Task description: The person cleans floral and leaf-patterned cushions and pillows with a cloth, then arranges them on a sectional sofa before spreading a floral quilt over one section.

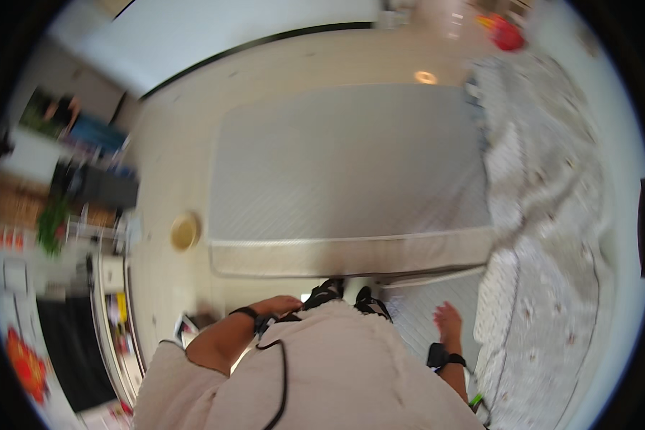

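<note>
My left hand [282, 305] hangs in front of my waist, a black band on its wrist. Its fingers point right, loosely stretched and somewhat blurred, and nothing shows in them. On the other side, my right hand [448, 320] is held out over a grey quilted surface [426, 304], its fingers apart and holding nothing; its wrist also bears a black band. Ahead of me lies a large, low, grey quilted mattress [351, 165] with a beige side facing me. Neither hand touches it.
A sofa with a pale patterned cover [552, 301] runs along the right. Left of the mattress, a yellowish bin [185, 231] stands on the floor. A black television [74, 351], a green plant [50, 226] and what seems a person [72, 118] are at the left.
</note>
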Demonstrator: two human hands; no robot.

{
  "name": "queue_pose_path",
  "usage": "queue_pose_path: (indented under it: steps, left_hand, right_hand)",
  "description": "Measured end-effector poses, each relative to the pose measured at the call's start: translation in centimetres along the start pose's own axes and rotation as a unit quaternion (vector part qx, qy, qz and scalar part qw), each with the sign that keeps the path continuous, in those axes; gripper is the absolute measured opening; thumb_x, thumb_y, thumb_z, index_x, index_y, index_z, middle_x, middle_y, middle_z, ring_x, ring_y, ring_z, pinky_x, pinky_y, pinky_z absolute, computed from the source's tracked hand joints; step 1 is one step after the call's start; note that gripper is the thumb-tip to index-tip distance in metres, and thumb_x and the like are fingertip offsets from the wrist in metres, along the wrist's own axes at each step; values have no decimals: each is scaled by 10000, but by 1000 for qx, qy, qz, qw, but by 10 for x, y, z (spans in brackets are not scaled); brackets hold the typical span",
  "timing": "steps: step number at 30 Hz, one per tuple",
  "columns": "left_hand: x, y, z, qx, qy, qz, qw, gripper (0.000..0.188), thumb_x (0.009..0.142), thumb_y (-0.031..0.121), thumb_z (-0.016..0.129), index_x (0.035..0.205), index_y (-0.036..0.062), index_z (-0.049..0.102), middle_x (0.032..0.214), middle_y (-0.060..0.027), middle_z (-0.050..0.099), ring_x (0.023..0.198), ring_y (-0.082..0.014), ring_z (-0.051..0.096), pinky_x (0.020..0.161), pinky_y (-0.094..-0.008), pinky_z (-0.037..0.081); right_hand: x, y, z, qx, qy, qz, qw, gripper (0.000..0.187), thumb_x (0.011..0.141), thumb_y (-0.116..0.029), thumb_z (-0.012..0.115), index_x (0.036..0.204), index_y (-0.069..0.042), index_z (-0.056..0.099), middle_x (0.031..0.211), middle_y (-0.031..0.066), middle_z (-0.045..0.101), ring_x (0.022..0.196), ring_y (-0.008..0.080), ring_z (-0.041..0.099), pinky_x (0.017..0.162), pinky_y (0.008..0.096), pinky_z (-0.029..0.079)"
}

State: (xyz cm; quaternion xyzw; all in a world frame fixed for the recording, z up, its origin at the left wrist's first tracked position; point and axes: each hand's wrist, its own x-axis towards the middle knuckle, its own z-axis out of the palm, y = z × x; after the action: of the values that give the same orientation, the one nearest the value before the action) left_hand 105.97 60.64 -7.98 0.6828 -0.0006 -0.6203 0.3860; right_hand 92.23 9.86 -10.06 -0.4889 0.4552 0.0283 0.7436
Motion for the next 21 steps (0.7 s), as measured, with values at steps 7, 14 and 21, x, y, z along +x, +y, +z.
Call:
queue_pose_path:
  steps: [7,14,21]
  left_hand:
    - [-67,-71,36,-267,242,52,931,279,877,268,496,1070,78,564,785,1,541,671,-93,500,570,-243,431]
    - [-90,-170,119,-481,347,-66,803,310,891,230,454,1133,50,525,814,-33,608,612,-111,546,511,-231,440]
    - [-143,-213,96,-463,334,-78,817,305,857,168,487,1132,42,524,933,-73,627,736,-152,600,604,-258,485]
  right_hand:
    - [39,-31,60,-63,-18,94,993,314,830,-173,526,1113,-41,496,842,131,585,650,199,569,557,301,493]
    - [21,6,155,-221,-90,235,942,290,843,-173,505,1111,-61,502,799,135,588,623,233,564,548,345,496]
    - [26,14,270,-330,-143,156,920,250,845,-203,529,1054,-68,549,818,96,615,648,176,583,560,288,500]
